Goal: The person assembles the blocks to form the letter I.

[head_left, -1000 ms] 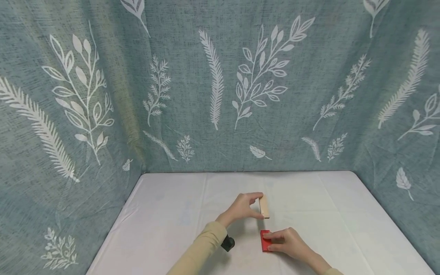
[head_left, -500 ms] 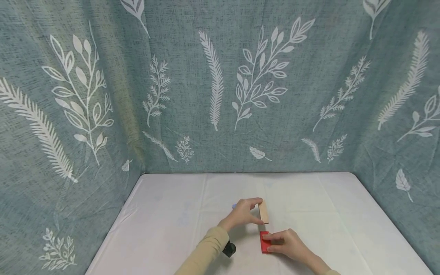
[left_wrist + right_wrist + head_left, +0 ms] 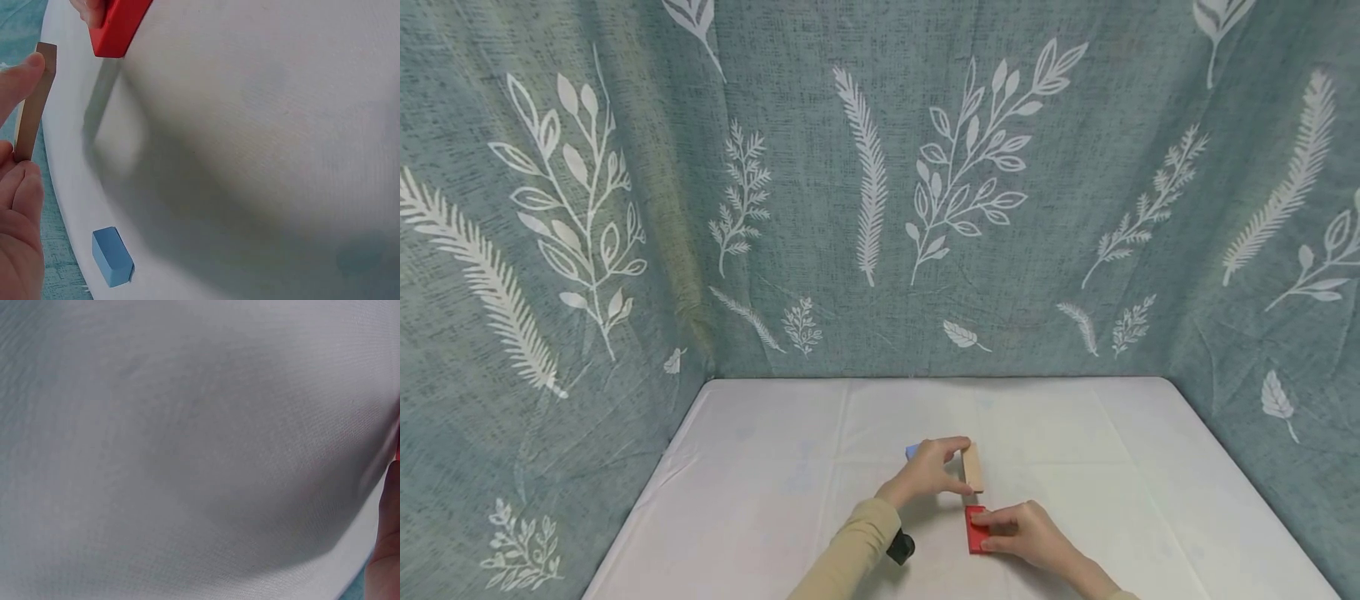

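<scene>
My left hand [image 3: 927, 468] pinches a plain wooden block [image 3: 972, 467] by its two ends, thumb on the near end and fingers on the far end. In the left wrist view this wooden block [image 3: 35, 109] stands at the left edge, over the white cloth. Just nearer to me, the fingers and thumb of my right hand [image 3: 1028, 533] grip a red block [image 3: 976, 531] from its right side. A narrow gap separates the two blocks. Only a finger of my right hand [image 3: 386, 544] and a sliver of red show at the edge of the right wrist view.
A blue block [image 3: 113, 256] lies on the white-covered table [image 3: 1105, 483]; in the head view my left hand mostly hides it. A black device [image 3: 901, 547] sits under my left wrist. A green leaf-patterned curtain [image 3: 820, 192] surrounds the back and sides.
My left hand has brought the wooden block nearer to me, closer to the red block. The blue block has come into sight behind the left hand. My right hand has barely moved.
</scene>
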### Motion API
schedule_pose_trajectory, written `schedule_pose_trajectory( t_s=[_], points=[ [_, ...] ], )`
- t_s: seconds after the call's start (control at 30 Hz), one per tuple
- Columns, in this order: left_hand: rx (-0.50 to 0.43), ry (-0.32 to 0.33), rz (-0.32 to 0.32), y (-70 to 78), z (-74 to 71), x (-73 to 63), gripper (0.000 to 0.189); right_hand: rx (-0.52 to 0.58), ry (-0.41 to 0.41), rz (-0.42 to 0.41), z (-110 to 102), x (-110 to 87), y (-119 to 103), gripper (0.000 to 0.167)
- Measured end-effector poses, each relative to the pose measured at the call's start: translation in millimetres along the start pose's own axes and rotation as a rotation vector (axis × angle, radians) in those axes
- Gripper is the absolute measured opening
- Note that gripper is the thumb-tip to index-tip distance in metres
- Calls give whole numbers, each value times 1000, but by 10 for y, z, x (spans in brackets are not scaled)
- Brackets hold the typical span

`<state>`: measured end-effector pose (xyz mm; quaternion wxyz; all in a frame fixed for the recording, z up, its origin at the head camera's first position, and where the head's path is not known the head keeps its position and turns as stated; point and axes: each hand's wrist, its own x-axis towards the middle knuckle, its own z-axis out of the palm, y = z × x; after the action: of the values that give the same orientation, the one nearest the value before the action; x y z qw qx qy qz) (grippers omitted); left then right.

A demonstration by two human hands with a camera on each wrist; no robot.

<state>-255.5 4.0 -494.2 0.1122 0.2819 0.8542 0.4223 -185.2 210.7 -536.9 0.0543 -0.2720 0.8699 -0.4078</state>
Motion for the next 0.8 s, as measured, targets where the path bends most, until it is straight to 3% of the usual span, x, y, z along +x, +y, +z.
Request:
schedule_pose_trajectory(
  t_s=[0.8],
  points=[
    [68,-22,-9,-63,113,-11,66,-14,24,-51,30,-16,38,30]
  ],
)
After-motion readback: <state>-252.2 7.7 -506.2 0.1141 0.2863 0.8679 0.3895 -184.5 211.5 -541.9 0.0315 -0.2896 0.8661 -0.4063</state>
